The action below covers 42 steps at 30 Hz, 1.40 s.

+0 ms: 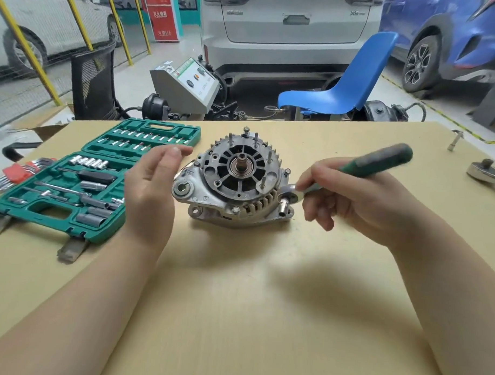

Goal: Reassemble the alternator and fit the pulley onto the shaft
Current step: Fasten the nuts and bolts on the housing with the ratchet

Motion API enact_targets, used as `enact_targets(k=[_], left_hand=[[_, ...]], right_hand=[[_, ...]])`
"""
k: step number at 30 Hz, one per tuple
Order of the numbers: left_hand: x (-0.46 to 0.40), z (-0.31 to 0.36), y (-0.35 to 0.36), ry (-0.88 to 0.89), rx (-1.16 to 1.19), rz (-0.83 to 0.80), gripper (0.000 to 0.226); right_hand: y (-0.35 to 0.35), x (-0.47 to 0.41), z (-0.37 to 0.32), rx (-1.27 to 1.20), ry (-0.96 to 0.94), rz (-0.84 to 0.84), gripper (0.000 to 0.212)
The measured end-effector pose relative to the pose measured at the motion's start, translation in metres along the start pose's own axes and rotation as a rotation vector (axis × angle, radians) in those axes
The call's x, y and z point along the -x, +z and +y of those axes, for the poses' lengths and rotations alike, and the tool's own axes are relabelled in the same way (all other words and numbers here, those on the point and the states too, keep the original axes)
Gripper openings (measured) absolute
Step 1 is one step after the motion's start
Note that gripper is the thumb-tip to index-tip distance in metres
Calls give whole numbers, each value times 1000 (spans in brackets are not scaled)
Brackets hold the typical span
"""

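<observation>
Fingers [313,184] of the right hand [352,202] curl round the green-handled ratchet wrench [376,161], gripping it low on the handle near its chrome head. Fingers of the left hand [154,181] are straight and relaxed, holding nothing; that hand stands edge-on just left of the grey cast-aluminium alternator [235,184], and we cannot tell whether it touches the housing.

We note the alternator sits mid-table on the pale wooden table [236,313], end face up, with its bare steel shaft [240,162] and bearing showing in the centre. No pulley is on the shaft, and we see none in view.

The chrome socket [283,208] on the ratchet hangs at the right near edge of the housing, beside the vent slots. It appears clear of any bolt head, though blur makes this uncertain.

Our judgement: the step in hand is fastening the housing halves with the through-bolts, so the task is still in its earlier part; the pulley fitting is not yet begun.

Next move, as we judge it: seat the socket squarely on a housing bolt, steady the body with the left hand so it does not turn on the table, then drive with short strokes.

Left of the alternator lies the open green plastic socket-set case [98,179]; a second chrome ratchet [491,176] lies at the far right.
</observation>
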<state>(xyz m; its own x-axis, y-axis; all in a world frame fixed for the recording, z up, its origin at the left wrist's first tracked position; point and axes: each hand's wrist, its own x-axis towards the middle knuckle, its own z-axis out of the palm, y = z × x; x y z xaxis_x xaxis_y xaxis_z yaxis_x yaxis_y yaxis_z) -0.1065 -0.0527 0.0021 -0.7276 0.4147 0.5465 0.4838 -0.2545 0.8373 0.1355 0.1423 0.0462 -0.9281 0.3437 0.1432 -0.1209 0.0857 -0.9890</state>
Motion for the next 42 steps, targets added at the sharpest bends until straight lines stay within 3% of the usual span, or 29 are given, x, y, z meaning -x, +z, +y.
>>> enact_targets(k=[4,10,14,19,25,30,33,37,42], left_hand=[[9,12,4,499,-315,-36,21],[21,24,12,698,-488,-264,40],[19,29,8,745,-443,-347,45],[22,30,17,737,-333,-343,28],[20,34,16,671,-229,-293,33],[16,34,11,669,-279,-336,34],[15,33,9,658,-331,-366,34],[10,32,5,620,-397,-498,38],[5,34,0,601,-470,-580,38]], right_hand=[[4,2,2,-120,-74,-222,32],[13,-3,16,-114,-197,-374,24],[17,-6,21,-58,-219,-441,32],[18,-5,18,-25,-159,-433,46],[10,-4,6,-526,-4,-347,39],[3,-5,2,-763,95,-473,47],[4,-4,6,-618,108,-498,53],[6,-6,10,-325,92,-377,51],[7,-6,12,-265,91,-350,46]])
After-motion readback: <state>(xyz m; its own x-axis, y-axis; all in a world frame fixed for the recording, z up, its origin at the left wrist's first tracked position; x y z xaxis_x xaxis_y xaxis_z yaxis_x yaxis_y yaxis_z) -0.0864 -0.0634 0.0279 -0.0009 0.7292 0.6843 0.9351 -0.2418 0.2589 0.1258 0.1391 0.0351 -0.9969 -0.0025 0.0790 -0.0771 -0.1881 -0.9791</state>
